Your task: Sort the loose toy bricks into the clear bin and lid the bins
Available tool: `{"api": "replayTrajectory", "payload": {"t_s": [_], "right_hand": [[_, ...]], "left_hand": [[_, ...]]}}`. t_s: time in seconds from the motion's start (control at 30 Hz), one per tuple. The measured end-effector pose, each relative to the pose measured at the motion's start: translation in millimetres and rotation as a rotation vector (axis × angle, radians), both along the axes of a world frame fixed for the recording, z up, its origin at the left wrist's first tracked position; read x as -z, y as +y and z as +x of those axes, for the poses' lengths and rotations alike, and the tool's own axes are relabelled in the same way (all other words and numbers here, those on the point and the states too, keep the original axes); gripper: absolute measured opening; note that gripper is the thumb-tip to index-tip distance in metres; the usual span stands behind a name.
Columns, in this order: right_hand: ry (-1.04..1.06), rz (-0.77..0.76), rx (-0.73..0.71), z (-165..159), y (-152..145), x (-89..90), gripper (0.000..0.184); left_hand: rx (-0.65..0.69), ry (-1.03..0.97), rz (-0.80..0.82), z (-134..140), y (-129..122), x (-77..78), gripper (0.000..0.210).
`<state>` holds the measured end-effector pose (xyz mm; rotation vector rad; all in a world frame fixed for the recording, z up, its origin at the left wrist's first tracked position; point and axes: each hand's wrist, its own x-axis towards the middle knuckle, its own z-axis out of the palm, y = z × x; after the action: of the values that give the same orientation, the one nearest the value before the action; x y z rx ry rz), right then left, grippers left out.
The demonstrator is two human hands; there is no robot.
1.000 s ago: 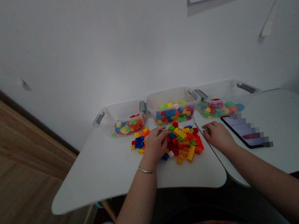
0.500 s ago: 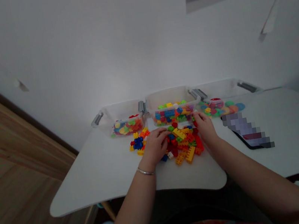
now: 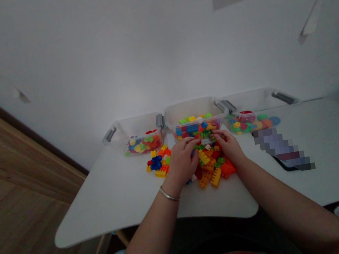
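A pile of mixed plastic building blocks (image 3: 208,167) lies on the white table, in yellow, orange, red, green and blue. My left hand (image 3: 182,161), a silver bangle on its wrist, is over the pile's left side. Its thumb and bent fingers are apart, with blocks showing beneath. My right hand (image 3: 230,146) is at the pile's back right, fingertips drawn together close to the middle clear box (image 3: 199,120); what they pinch, if anything, is too small to make out. A blue block piece (image 3: 156,162) sits with others left of my left hand.
Clear boxes stand along the wall: the left box (image 3: 140,125) holds colourful pieces, the middle one blocks, the right box (image 3: 252,103) round discs and a red item. A phone (image 3: 285,153) lies on the table (image 3: 105,206) at right. A wooden panel (image 3: 12,169) is at left.
My right hand has moved left and inward along the pile's back edge. My left hand has shifted slightly right and forward, its thumb now further from the fingers. Some blocks at right have shifted.
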<state>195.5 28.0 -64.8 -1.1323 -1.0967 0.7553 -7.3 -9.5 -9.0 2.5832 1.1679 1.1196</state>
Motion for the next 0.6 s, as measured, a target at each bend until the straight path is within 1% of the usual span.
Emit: {"api": "replayTrajectory", "payload": {"t_s": [0.1,0.2,0.33,0.4,0.6], "right_hand": [[0.027,0.017,0.006,0,2,2.4,0.048],[0.040,0.035,0.011,-2,1,2.2,0.048],[0.066,0.040,0.025,-1,2,1.9,0.048],[0.088,0.036,0.043,3,3,3.3,0.046],[0.203,-0.012,0.105,12,7,11.7,0.046]], "left_hand": [[0.103,0.118,0.039,11,3,-8.9,0.036],[0.186,0.228,0.086,12,7,-4.2,0.037],[0.185,0.248,0.099,4,13,9.0,0.033],[0.176,0.237,0.099,-1,14,12.4,0.032],[0.175,0.214,0.083,-6,13,11.5,0.032]]}}
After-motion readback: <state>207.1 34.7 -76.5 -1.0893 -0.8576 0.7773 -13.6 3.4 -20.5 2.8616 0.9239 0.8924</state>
